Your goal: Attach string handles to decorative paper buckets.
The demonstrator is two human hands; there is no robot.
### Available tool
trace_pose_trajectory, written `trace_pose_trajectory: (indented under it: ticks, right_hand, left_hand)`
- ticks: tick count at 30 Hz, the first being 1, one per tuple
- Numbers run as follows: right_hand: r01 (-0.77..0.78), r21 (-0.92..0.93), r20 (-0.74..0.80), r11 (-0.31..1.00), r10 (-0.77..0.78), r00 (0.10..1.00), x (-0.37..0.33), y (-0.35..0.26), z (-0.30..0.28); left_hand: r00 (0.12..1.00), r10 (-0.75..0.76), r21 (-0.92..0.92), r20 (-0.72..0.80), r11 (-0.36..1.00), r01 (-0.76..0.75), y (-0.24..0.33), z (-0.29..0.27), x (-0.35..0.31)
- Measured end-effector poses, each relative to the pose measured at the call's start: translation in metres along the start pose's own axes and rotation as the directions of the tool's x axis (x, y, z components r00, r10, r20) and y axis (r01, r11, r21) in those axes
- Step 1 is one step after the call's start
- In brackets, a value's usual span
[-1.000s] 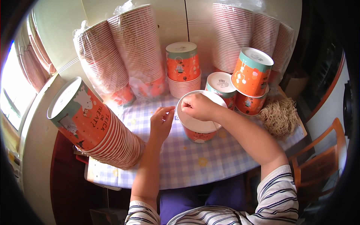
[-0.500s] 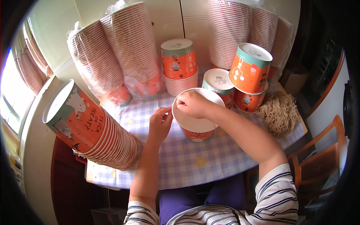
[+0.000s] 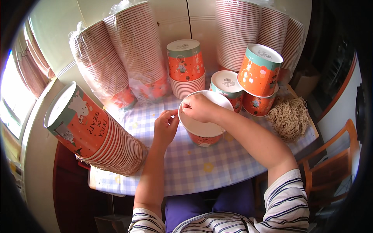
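An orange paper bucket (image 3: pixel 206 139) stands upright on the table in front of me, its white inside facing up. My right hand (image 3: pixel 197 107) reaches over the rim into it, fingers closed against the left inner wall. What those fingertips grip is hidden. Outside that same wall, my left hand (image 3: pixel 166 125) has its fingertips pinched together at the bucket's side, just under the rim. Anything between them is too small to make out. A thin cord seems to hang at the bucket's right side. Beside my left forearm leans a tall stack of upside-down buckets (image 3: pixel 91 120).
Plastic-wrapped bucket stacks stand at the back left (image 3: pixel 136 46) and back right (image 3: pixel 237 35). Between them is a short bucket stack (image 3: pixel 185 64). More upturned buckets (image 3: pixel 260 70) and a heap of beige cord (image 3: pixel 289 118) sit right on the checked tablecloth (image 3: pixel 182 171). A wooden chair (image 3: pixel 330 163) stands right.
Almost nothing differs. Both hands stay at the bucket's left wall, with only a slight shift of the fingers.
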State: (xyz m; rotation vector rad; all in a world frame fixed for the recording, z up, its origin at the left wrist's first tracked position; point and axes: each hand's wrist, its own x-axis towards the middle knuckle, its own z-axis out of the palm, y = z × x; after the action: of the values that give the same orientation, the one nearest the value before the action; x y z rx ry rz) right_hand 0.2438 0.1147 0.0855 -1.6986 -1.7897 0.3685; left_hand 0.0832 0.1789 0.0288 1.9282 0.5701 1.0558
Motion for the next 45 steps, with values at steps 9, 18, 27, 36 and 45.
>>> trace_pose_trajectory:
  ticks: [9, 18, 27, 36, 45]
  right_hand:
    - [-0.031, 0.015, -0.02, 0.999, 0.032, 0.999, 0.001, 0.001, 0.002]
    - [-0.042, 0.061, 0.027, 0.997, 0.041, 0.999, 0.0, -0.005, 0.002]
    - [-0.43, 0.217, 0.504, 0.876, 0.277, 0.818, -0.033, -0.038, -0.03]
    - [-0.102, -0.143, 0.526, 0.984, 0.163, 0.835, -0.087, -0.07, -0.051]
    - [0.149, -0.2, 0.281, 0.968, -0.089, 0.955, -0.108, -0.058, -0.049]
  left_hand:
    - [1.0, 0.014, 0.039, 0.003, 0.999, -0.014, 0.001, 0.0, 0.001]
    - [0.993, 0.119, 0.108, -0.007, 0.987, -0.118, 0.004, -0.004, 0.001]
    - [0.916, -0.231, -0.22, 0.329, 0.924, 0.312, 0.012, -0.027, -0.018]
    - [0.709, -0.106, -0.456, 0.697, 0.698, 0.552, 0.025, -0.049, -0.058]
    - [0.933, 0.041, -0.573, 0.359, 0.798, 0.186, 0.049, -0.037, -0.098]
